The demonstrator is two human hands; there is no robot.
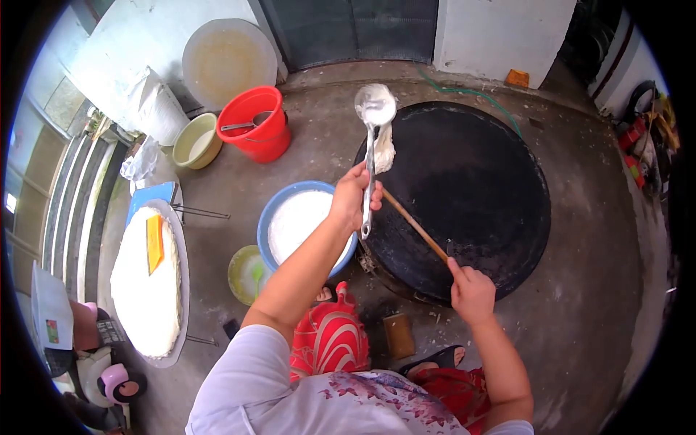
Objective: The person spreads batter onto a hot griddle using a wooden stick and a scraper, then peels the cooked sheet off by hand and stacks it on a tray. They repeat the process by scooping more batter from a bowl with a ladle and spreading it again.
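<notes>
My left hand (353, 197) is closed round the handle of a metal ladle (370, 156). White batter (378, 109) fills the ladle's bowl, at the far left edge of a large round black griddle (471, 196). In my right hand (473, 290), over the griddle's near side, is a wooden stick (417, 228) slanting up to the left. Its far end passes behind my left hand. A white, batter-coated piece (386, 151) shows beside the ladle; whether it joins the stick is hidden. Below my left forearm stands a blue basin (264, 235) of white batter.
Left of the basin is a yellow-green bowl (235, 279) with a green utensil. Further left, a stand bears a stack of thin white sheets (145, 312) with a yellow scraper (154, 243) on top. A red bucket (254, 148) and an olive basin (214, 151) stand behind.
</notes>
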